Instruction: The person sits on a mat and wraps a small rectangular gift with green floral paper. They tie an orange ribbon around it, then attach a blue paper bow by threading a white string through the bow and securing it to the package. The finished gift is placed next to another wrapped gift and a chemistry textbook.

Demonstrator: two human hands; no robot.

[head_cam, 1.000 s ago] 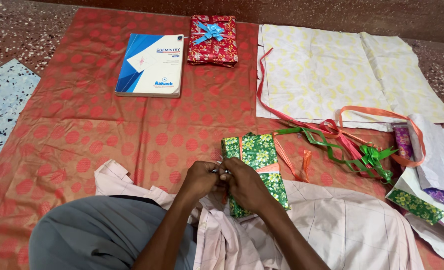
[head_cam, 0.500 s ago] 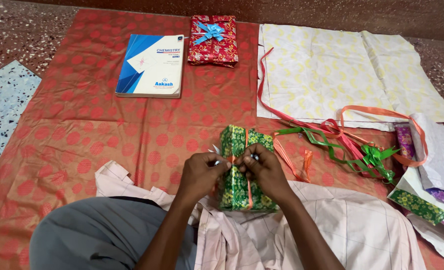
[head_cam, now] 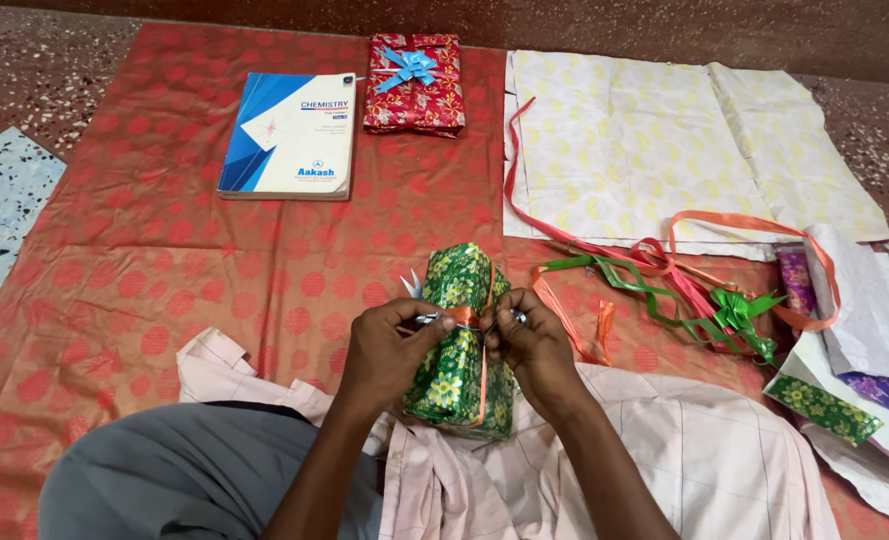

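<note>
The green floral-wrapped parcel [head_cam: 460, 345] sits at lower centre of the frame, partly on the person's lap and partly on the red patterned cloth [head_cam: 145, 290] spread over the floor. An orange ribbon [head_cam: 468, 320] runs lengthwise along the parcel and crosses at its middle.

Left hand [head_cam: 390, 350]: fingers curled closed, pinching the ribbon and a silvery strand at the parcel's left edge, touching the wrapping.

Right hand [head_cam: 530, 345]: fingers curled closed, pinching the ribbon at the parcel's right edge, directly opposite the left hand.

Surrounding items:
- Blue and white book [head_cam: 290, 135], upper left of centre, flat on the cloth
- Red wrapped gift [head_cam: 415, 100] with a light blue bow [head_cam: 408, 68], just right of the book, upper centre
- Pale yellow printed sheet [head_cam: 685, 140], upper right, spread flat
- Loose ribbons [head_cam: 665, 275] in pink, orange and green, right of the parcel, with a green bow [head_cam: 740, 310] among them
- Purple and green wrapping scraps [head_cam: 865, 385], lower right edge
</note>
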